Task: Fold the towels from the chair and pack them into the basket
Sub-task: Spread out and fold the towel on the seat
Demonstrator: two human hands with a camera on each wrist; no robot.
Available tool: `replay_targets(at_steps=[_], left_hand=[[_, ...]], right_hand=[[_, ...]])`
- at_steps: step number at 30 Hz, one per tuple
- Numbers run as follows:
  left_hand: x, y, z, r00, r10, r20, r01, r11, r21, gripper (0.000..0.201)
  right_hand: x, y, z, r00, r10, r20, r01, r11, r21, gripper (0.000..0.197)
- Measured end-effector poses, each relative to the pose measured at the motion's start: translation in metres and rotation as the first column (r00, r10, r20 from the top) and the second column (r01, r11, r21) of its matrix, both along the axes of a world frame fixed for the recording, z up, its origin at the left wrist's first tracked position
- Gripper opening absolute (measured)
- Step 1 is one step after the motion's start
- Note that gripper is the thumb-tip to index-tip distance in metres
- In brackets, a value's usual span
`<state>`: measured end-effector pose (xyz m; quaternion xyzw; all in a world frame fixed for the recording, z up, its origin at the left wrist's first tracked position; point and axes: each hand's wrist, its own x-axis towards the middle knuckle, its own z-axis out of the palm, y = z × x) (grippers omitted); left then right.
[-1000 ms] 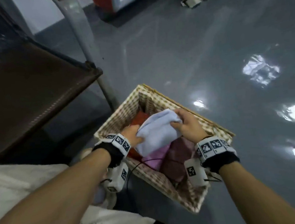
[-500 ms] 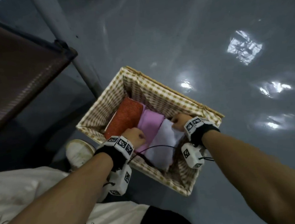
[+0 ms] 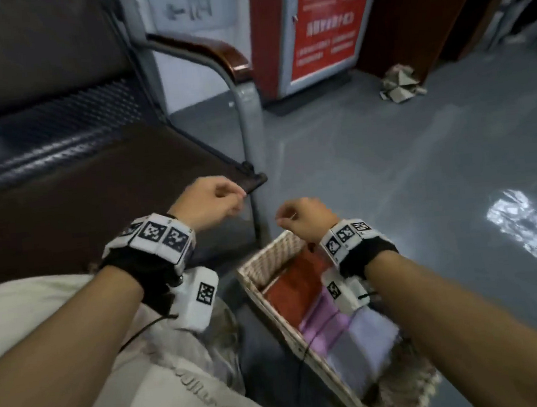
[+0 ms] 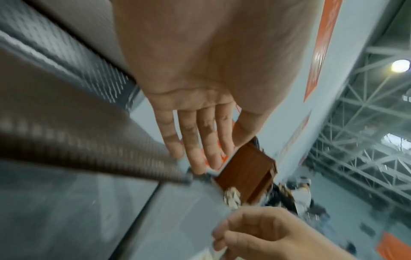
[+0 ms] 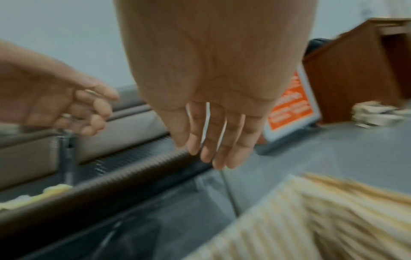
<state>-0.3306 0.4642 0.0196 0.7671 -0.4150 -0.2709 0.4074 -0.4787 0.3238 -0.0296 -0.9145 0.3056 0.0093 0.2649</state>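
Note:
The checked wicker basket (image 3: 273, 253) stands on the floor at my lower right. Three folded towels lie side by side in it: an orange one (image 3: 295, 282), a pink one (image 3: 323, 325) and a pale lavender one (image 3: 367, 350). My left hand (image 3: 208, 202) hovers over the front corner of the brown chair seat (image 3: 97, 192), its fingers (image 4: 200, 140) straight and holding nothing. My right hand (image 3: 301, 216) hangs above the basket's far corner, also bare, with its fingers (image 5: 218, 140) loosely extended. No towel shows on the seat.
The chair's grey metal leg (image 3: 252, 140) and wooden armrest (image 3: 215, 52) rise between the seat and the basket. A red sign stand (image 3: 320, 26) and crumpled cardboard (image 3: 400, 88) sit farther back on the glossy grey floor. My cream-trousered lap (image 3: 78, 349) fills the lower left.
Both hands have let go of the pale towel, left it in the basket and risen out. The view has swung up toward the chair.

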Motion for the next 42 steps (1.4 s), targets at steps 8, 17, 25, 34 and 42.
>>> replay_targets(at_steps=[8, 17, 25, 34, 42], left_hand=[[0.111, 0.131, 0.098, 0.901, 0.413, 0.131, -0.380, 0.899, -0.218, 0.007], [0.210, 0.303, 0.067, 0.686, 0.707, 0.172, -0.703, 0.705, -0.096, 0.006], [0.266, 0.408, 0.000, 0.596, 0.724, 0.346, -0.803, 0.538, 0.258, 0.012], [0.284, 0.443, -0.035, 0.653, 0.642, 0.402, -0.749, 0.465, 0.473, 0.034], [0.274, 0.430, -0.015, 0.625, 0.656, 0.423, -0.780, 0.544, 0.309, 0.007]], right_hand=[[0.180, 0.092, 0.125, 0.898, 0.376, 0.230, -0.353, 0.926, -0.135, 0.013], [0.340, 0.231, 0.146, 0.712, 0.698, 0.076, -0.674, 0.710, -0.206, 0.020], [0.432, 0.338, 0.068, 0.537, 0.843, -0.027, -0.839, 0.531, -0.117, 0.016], [0.464, 0.413, -0.009, 0.456, 0.889, 0.042, -0.889, 0.457, -0.021, 0.038], [0.459, 0.421, -0.008, 0.413, 0.900, 0.138, -0.901, 0.426, -0.082, 0.017]])
